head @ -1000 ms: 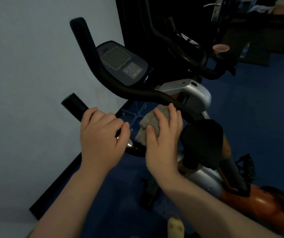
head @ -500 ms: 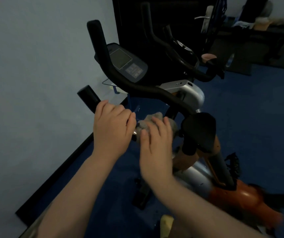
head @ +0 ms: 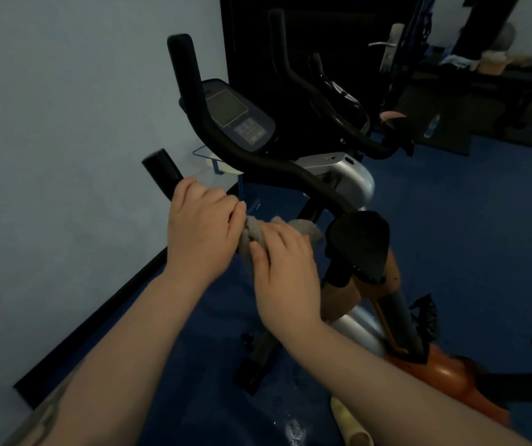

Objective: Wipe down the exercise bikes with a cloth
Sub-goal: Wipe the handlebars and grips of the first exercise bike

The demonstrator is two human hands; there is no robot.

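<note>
— Exercise bike (head: 338,175), the silver and orange one with the black curved handlebars: where is it standing?

— It is standing right in front of me on the blue carpeted floor (head: 467,236), close to the pale blue wall (head: 65,123) on my left. Its dark console with a grey screen (head: 232,111) is facing up at me, and its black padded saddle (head: 358,243) is sitting just right of my hands.

— And behind it?

— A second black exercise bike (head: 332,101) is standing further back, in front of a dark door (head: 306,33) with a metal lever handle (head: 387,46).

— What are your hands doing?

— My left hand (head: 202,233) is gripping the near black foam handlebar grip (head: 161,170), fingers curled over it, the grip's end sticking out past my knuckles. My right hand (head: 285,268) is lying just beside it, nearly touching, its fingers bent over the crumpled grey cloth (head: 258,231) and pressing it down on the bar.

— Where exactly is the cloth lying?

— It is bunching between my two hands, one end poking out towards the saddle. I cannot tell how far it is wrapping round the bar underneath.

— Anything smaller?

— A black pedal (head: 425,313) is showing low on the right.
</note>
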